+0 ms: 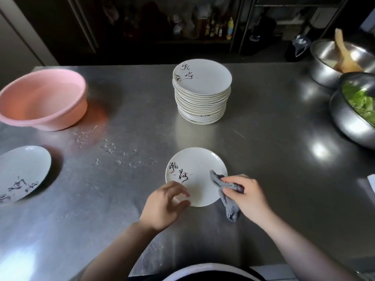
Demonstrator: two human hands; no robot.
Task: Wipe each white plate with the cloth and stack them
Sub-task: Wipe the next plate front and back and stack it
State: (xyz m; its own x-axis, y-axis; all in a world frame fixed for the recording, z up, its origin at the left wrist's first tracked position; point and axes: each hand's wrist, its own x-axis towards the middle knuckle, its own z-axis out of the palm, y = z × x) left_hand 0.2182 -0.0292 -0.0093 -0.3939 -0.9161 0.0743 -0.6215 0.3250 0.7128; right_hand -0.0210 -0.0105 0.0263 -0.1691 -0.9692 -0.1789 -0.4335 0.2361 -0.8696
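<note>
- Gripping a crumpled grey cloth (227,191), the right hand (246,194) presses it on the right rim of a round white plate with black brush lettering (195,176), which lies flat near the steel surface's (274,159) front edge.
- At that plate's front-left rim, the left hand (165,203) pinches the edge with curled fingers and thumb.
- Behind, toward the far edge, stands a tall stack of matching white plates (202,92).
- One more white plate (21,173) lies at the left edge, before a pink plastic basin (43,99).
- Two steel bowls (353,116) occupy the far right corner.
</note>
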